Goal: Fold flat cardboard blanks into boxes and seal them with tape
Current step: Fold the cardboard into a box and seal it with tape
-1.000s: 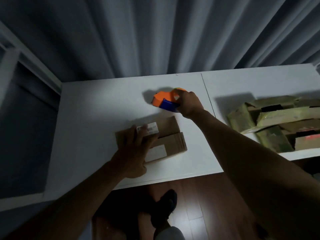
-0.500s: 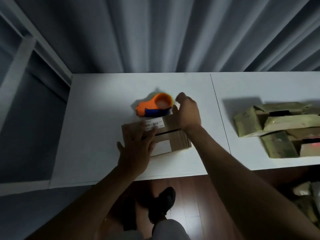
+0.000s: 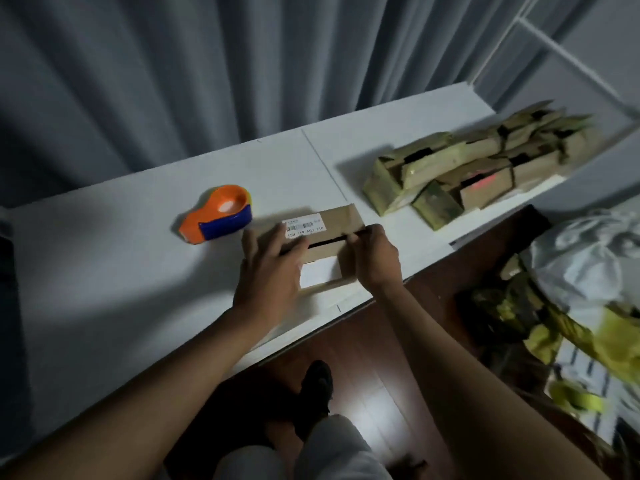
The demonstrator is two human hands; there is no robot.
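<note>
Lying near the front edge of the white tabletop (image 3: 114,278), the flat brown cardboard box (image 3: 337,221) is pressed by the left hand (image 3: 268,271), fingers spread, while the right hand (image 3: 375,258) pinches its flap edge. An orange-and-blue tape dispenser (image 3: 216,214) sits just left.

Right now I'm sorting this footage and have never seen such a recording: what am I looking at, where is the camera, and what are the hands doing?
There is no machine here: a person works with bare hands, filmed by one camera worn on the head, looking down. On the white table lies a flat cardboard box with a barcode label. The left hand rests flat on it with straight fingers. The right hand pinches its right edge beside a dark slit. An orange and blue tape dispenser lies to the left, held by nobody. A pile of folded boxes sits further right.
</note>
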